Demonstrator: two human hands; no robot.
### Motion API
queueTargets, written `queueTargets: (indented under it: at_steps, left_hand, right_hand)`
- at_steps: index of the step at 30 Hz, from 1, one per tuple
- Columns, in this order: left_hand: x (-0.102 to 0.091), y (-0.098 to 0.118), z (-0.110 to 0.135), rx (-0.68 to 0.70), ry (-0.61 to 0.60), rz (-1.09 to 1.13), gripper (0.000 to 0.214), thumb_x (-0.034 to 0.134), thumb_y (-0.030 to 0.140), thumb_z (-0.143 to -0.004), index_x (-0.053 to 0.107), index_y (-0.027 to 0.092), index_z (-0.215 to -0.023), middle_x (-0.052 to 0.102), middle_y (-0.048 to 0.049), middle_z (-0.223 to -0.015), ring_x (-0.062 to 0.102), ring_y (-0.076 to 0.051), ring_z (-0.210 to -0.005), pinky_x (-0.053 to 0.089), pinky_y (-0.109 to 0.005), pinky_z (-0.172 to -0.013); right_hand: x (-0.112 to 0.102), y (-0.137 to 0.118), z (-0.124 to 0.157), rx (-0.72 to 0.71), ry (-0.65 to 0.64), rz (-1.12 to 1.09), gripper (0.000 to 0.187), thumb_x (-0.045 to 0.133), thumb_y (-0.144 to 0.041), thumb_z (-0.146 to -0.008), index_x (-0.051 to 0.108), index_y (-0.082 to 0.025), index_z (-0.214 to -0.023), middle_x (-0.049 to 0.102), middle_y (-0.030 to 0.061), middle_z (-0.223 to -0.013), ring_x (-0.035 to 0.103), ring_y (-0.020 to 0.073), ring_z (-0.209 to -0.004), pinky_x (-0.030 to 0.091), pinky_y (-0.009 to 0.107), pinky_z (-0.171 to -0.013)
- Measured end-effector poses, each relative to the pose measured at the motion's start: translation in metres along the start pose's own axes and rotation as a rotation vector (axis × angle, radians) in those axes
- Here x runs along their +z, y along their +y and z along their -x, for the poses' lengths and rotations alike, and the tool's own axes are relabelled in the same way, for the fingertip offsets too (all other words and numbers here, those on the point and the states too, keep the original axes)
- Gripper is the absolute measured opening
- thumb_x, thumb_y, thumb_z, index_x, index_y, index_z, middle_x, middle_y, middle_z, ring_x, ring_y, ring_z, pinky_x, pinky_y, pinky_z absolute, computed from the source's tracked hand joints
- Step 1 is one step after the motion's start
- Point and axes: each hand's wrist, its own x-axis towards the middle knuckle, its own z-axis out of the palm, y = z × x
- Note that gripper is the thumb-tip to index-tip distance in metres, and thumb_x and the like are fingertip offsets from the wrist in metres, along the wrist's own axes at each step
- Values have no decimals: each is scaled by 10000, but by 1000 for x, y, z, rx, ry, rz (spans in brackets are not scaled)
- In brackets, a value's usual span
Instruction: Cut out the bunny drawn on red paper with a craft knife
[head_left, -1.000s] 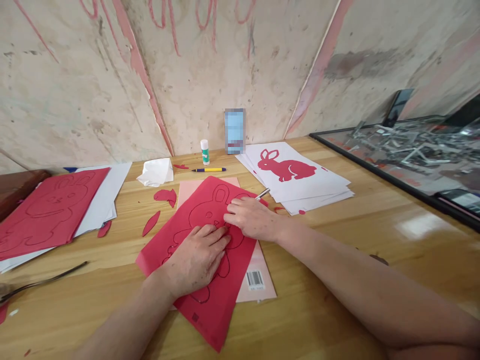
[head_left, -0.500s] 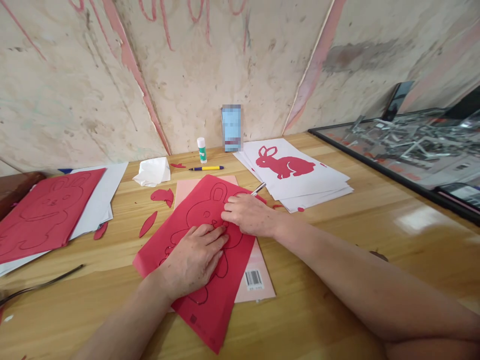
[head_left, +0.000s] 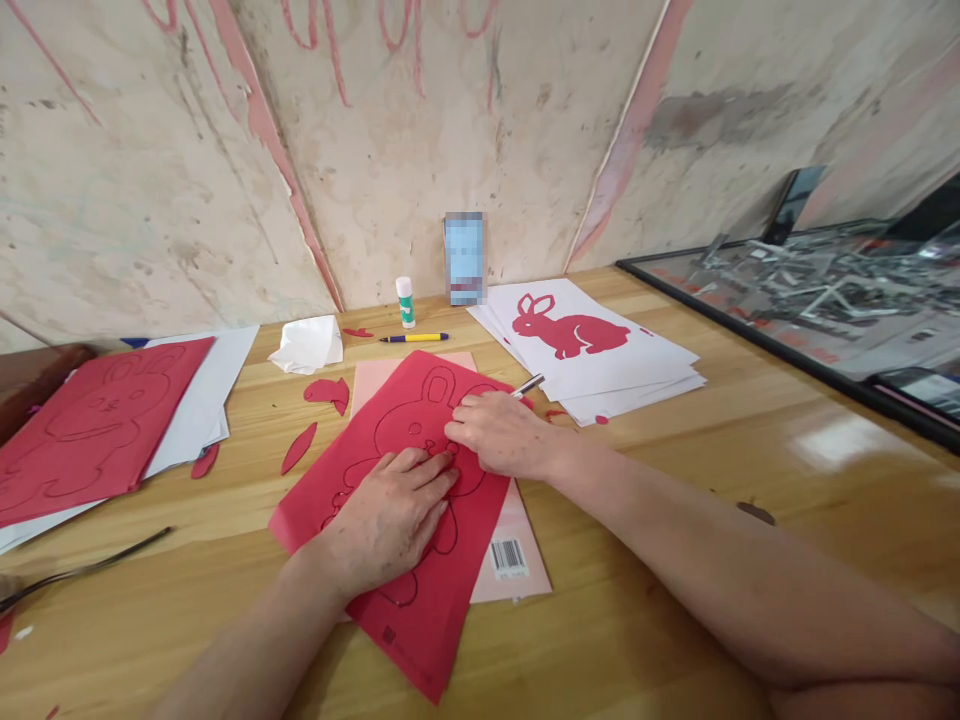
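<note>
At centre, the left hand (head_left: 394, 510) is covering part of the drawing on the red sheet (head_left: 427, 630), and the right hand (head_left: 499, 435) is hiding the pen-like tool's (head_left: 530, 386) tip. The sheet is overlapping most of a pink booklet (head_left: 521, 535). Pixelation is masking the phone screen (head_left: 465, 258), upper centre. The frame's left edge is cropping a second drawn sheet (head_left: 105, 430); the right edge is cutting off a black-rimmed surface (head_left: 795, 352).

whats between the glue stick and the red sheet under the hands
In the head view, a yellow-and-blue pen lies on the wooden table between the glue stick and the red sheet.
</note>
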Motion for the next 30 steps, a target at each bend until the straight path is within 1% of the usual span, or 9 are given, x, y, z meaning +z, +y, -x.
queueTargets:
  at_steps: [5, 10, 14, 17, 20, 22, 24, 26, 30]
  left_hand:
    - [-1, 0, 0, 3, 11, -3, 329, 406, 198, -927, 577, 154, -1205, 587, -86, -1261, 517, -259, -1089, 494, -455, -901]
    - [0, 0, -1, 8, 38, 7, 324, 418, 196, -923, 587, 166, -1197, 599, -84, -1247, 534, -246, -1085, 501, -434, -905]
    - [0, -3, 0, 15, 40, 30, 324, 422, 200, -923, 590, 165, -1198, 591, -82, -1264, 540, -247, -1103, 493, -438, -927]
    - [-1, -8, 0, 33, 53, 82, 317, 430, 210, -929, 589, 171, -1201, 596, -77, -1263, 553, -233, -1120, 468, -430, -974]
    - [-2, -12, 1, 60, 59, 133, 301, 429, 206, -936, 599, 170, -1183, 625, -67, -1217, 560, -209, -1120, 467, -385, -980]
    - [-4, -14, 1, 65, 51, 139, 294, 429, 195, -935, 608, 166, -1167, 631, -60, -1208, 542, -215, -1141, 470, -377, -973]
    - [-5, -14, 2, 59, 47, 135, 293, 432, 190, -933, 611, 170, -1164, 625, -55, -1220, 523, -228, -1161, 468, -392, -974]
    - [-5, -14, 2, 53, 48, 137, 294, 432, 195, -935, 611, 174, -1168, 621, -53, -1226, 518, -236, -1160, 467, -406, -975]
    - [-4, -15, 2, 59, 52, 146, 291, 441, 202, -933, 606, 167, -1171, 620, -57, -1224, 527, -231, -1140, 462, -402, -978]
  right_hand:
    - [-2, -4, 1, 30, -21, -7, 201, 451, -122, -837, 635, -145, -915, 643, 84, -846, 537, 216, -840, 288, 320, -601]
    - [-3, -4, 1, 41, -21, -8, 189, 475, -102, -809, 630, -146, -906, 645, 79, -848, 542, 216, -847, 288, 313, -607]
    - [-2, -2, 2, 62, -21, -34, 184, 494, -84, -778, 624, -152, -889, 646, 75, -835, 554, 211, -842, 276, 307, -598]
    - [-5, -2, 5, 149, -11, -94, 170, 486, -87, -784, 612, -169, -864, 656, 60, -818, 575, 195, -788, 261, 305, -580]
    - [-12, -8, 8, 262, 8, -149, 177, 423, -146, -863, 595, -184, -883, 667, 50, -768, 584, 182, -699, 236, 308, -558]
    - [-16, -14, 9, 313, 5, -179, 194, 384, -186, -895, 578, -186, -910, 663, 47, -729, 580, 184, -656, 221, 309, -546]
    - [-18, -20, 8, 377, -19, -231, 175, 391, -203, -892, 554, -168, -949, 662, 60, -740, 580, 189, -660, 225, 303, -540]
    - [-15, -24, 7, 438, -27, -313, 142, 425, -203, -872, 533, -157, -951, 657, 66, -763, 581, 189, -698, 253, 291, -552]
    - [-4, -25, 3, 510, 3, -485, 49, 474, -166, -813, 513, -183, -836, 628, 35, -730, 555, 166, -706, 290, 265, -583]
